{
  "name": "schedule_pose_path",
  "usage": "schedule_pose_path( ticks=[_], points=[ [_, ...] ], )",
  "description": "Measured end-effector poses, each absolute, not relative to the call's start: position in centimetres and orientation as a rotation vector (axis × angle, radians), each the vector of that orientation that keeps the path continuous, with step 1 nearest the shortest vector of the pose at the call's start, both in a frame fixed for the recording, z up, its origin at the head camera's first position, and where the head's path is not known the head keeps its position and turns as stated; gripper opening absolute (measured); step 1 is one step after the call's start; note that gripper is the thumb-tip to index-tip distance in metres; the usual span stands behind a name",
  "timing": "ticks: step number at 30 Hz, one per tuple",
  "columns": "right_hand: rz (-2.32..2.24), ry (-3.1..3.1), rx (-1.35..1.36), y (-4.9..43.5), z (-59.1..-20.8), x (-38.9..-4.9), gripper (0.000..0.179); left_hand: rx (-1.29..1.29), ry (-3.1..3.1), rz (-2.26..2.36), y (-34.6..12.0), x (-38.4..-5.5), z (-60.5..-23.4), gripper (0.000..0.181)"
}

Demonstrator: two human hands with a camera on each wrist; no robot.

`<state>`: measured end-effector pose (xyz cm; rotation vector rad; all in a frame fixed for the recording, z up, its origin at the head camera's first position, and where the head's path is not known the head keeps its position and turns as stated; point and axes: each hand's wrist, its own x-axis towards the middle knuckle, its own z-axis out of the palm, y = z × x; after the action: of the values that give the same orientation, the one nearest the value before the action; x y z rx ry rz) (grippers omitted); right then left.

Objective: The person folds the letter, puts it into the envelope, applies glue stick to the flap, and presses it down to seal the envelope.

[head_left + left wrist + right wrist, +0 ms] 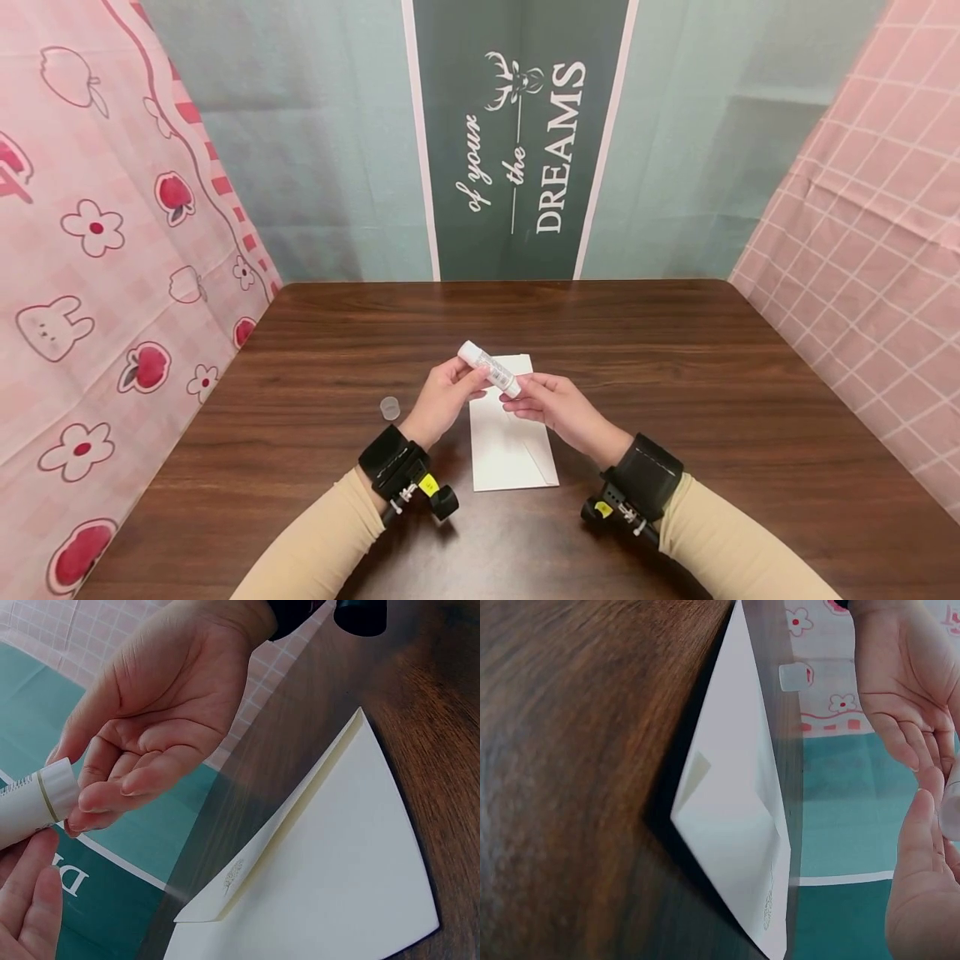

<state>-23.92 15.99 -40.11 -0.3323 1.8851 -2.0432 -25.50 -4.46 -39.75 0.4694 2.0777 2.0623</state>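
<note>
A white glue stick [489, 367] is held slantwise above the white envelope [510, 458], uncapped, its upper end toward the far left. My left hand [442, 400] grips its barrel between thumb and fingers. At the stick's lower end, my right hand [562, 410] pinches the base; in the left wrist view the right thumb and fingertips meet around that white base [60, 787]. Only a sliver of the glue stick [951, 806] shows in the right wrist view. Below both hands lies the envelope, its flap [270, 825] slightly raised.
A small translucent cap [389, 407] stands on the brown wooden table [300, 358], left of my left hand. Printed cloths [337, 167] hang behind the table and on both sides.
</note>
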Motion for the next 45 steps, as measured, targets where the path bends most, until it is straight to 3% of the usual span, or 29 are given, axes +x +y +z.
schedule_pose_path(
  ticks=[14,25,33,45],
  points=[
    [-2.051,2.112,-0.291,15.8,-40.3,-24.3,0.040,0.477,2.097,2.051,-4.4,-24.0,-37.1,0.032],
    [-2.117,1.779,-0.321,16.3,-40.3,-24.2,0.044,0.500,2.095,2.045,-4.3,-24.1,-36.7,0.032],
    [-2.072,2.055,-0.326,16.1,-40.2,-24.5,0.036,0.448,2.086,2.051,-4.2,-24.8,-37.7,0.034],
    [-2.062,1.776,-0.298,16.4,-40.1,-24.1,0.044,0.423,2.087,2.082,-3.9,-25.7,-39.8,0.039]
  ],
)
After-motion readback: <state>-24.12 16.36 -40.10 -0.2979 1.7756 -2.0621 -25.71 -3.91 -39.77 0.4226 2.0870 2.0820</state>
